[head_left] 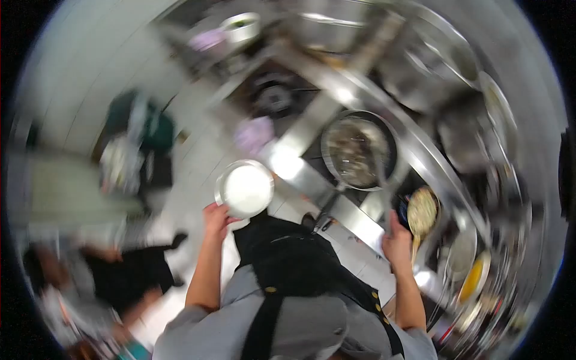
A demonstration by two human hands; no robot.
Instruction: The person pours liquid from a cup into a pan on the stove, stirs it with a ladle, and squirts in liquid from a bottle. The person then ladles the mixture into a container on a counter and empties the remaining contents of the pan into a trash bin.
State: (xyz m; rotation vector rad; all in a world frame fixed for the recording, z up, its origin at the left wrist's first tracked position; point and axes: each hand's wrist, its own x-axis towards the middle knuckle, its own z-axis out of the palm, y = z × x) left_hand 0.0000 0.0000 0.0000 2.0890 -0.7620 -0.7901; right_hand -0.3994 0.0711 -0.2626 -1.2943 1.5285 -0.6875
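My left hand is closed on the rim of a round bowl with something white and smooth inside. It is held out over the floor, in front of the stove's edge. My right hand is closed round the end of a long metal utensil. The utensil reaches up into a dark frying pan on the stove, where brownish pieces lie in a pale liquid; its head is hidden. Close to the right hand is a small pan of pale yellow food. The picture is blurred.
A bare burner and a lilac cloth lie left of the frying pan. Large metal pots stand behind it. An oval dish of yellow food is at right. Another person is at lower left, near a dark green bin.
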